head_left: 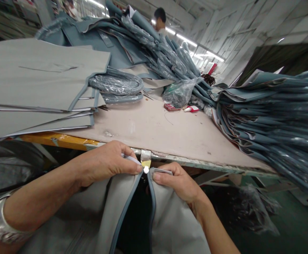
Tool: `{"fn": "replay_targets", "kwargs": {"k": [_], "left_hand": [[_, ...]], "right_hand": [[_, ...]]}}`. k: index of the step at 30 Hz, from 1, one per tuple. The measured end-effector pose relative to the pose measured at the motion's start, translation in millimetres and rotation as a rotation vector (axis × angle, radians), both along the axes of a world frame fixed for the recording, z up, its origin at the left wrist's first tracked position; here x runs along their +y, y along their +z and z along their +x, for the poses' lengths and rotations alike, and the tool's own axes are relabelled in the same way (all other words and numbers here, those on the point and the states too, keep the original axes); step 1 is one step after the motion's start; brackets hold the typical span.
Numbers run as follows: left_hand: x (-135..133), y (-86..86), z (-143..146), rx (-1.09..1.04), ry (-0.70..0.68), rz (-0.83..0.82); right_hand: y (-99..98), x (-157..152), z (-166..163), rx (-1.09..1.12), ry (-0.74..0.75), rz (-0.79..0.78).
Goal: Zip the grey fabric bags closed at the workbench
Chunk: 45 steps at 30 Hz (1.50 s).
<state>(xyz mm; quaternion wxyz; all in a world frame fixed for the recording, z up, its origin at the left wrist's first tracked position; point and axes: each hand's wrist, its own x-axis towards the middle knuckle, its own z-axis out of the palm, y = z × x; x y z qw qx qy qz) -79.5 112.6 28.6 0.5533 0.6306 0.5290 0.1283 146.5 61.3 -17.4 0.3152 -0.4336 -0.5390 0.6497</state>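
Left hand (108,161) and right hand (175,180) pinching grey fabric panel (170,222), lower part cut off.

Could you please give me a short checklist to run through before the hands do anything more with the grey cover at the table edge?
1. Left hand pinches the left trimmed edge of the grey cover: ok.
2. Right hand pinches the right trimmed edge: ok.
3. The two edges meet at the small white tip between the thumbs: ok.
4. White tip sits against the yellow tab on the table edge: cannot tell, touching or just near.
5. Table top beyond the hands bare of clutter: ok; the stacked grey panels and the blue piles lie to the sides.
6. Cover hanging free below: cannot tell.
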Motion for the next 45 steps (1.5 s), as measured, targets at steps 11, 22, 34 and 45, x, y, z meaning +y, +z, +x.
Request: {"fn": "replay_targets", "kwargs": {"k": [11, 22, 34, 45], "left_hand": [[2.1, 0.6, -2.1, 0.091, -0.058, 0.059], [2.0, -0.5, 3.6, 0.052, -0.019, 0.064], [-0.9, -3.6, 1.5, 0.016, -0.041, 0.05], [-3.9, -2.0, 2.8, -0.111, -0.036, -0.002]], "right_hand": [[-1.3, -0.5, -0.8, -0.013, 0.013, 0.011], [0.1, 0.5, -0.1, -0.003, 0.009, 0.014], [3.1, -0.2, -3.0, 0.011, -0.003, 0.022], [7.3, -0.3, -7.0, -0.014, -0.046, 0.09]]}}
